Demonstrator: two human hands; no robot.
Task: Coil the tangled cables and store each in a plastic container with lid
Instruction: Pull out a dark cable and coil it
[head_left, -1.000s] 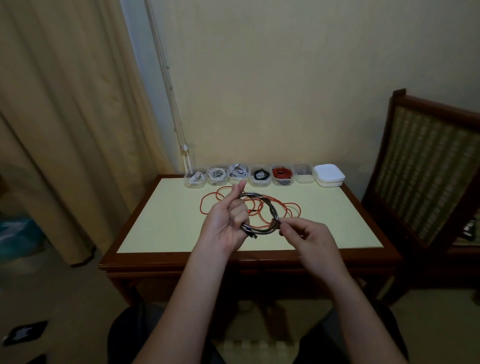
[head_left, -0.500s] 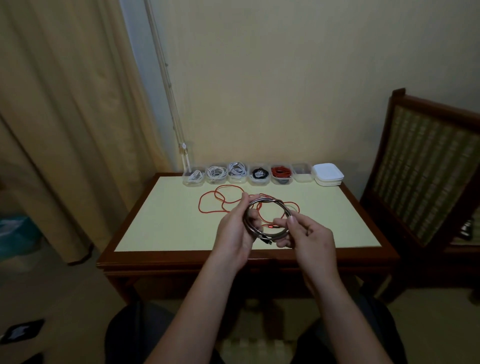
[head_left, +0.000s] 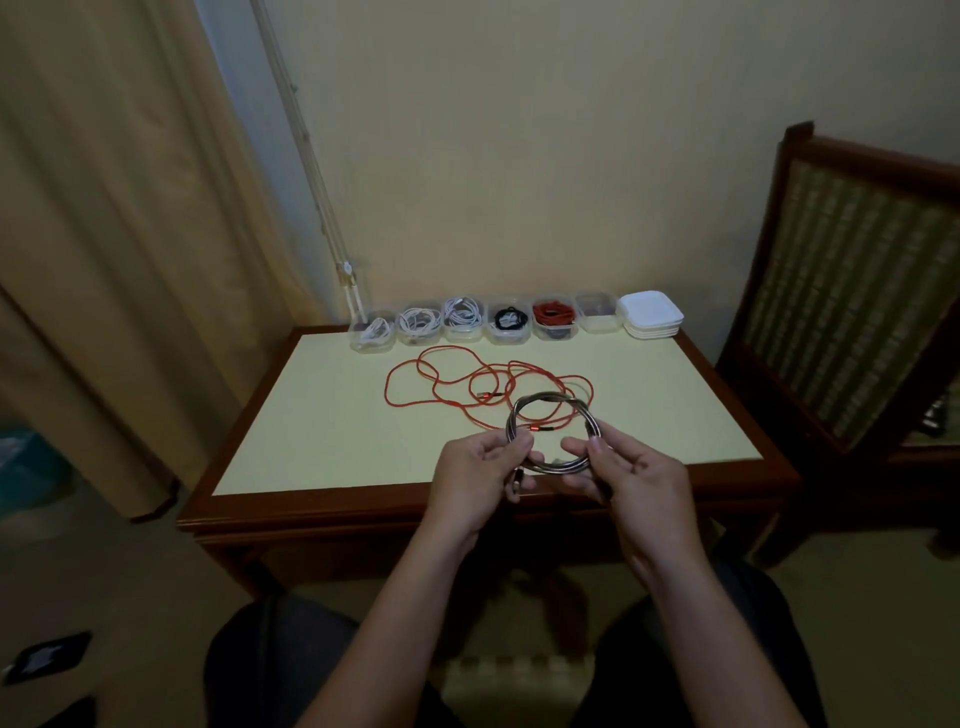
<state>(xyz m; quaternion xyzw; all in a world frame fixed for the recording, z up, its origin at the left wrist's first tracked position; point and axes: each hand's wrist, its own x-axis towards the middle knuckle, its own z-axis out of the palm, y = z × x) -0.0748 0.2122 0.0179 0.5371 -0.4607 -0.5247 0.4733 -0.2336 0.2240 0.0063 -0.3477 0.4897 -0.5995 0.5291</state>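
The hands are further apart than before: left hand (head_left: 478, 478) and right hand (head_left: 631, 475) each pinch a side of the grey coiled cable (head_left: 545, 397). The far containers (head_left: 418, 339) hold white cables (head_left: 460, 313), a black cable (head_left: 509, 317) and a red cable (head_left: 554, 312).

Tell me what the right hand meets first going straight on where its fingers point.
Most likely the left hand, facing the right hand across the grey cable coil both hold; past that, the loose red cable. Depth is unclear.
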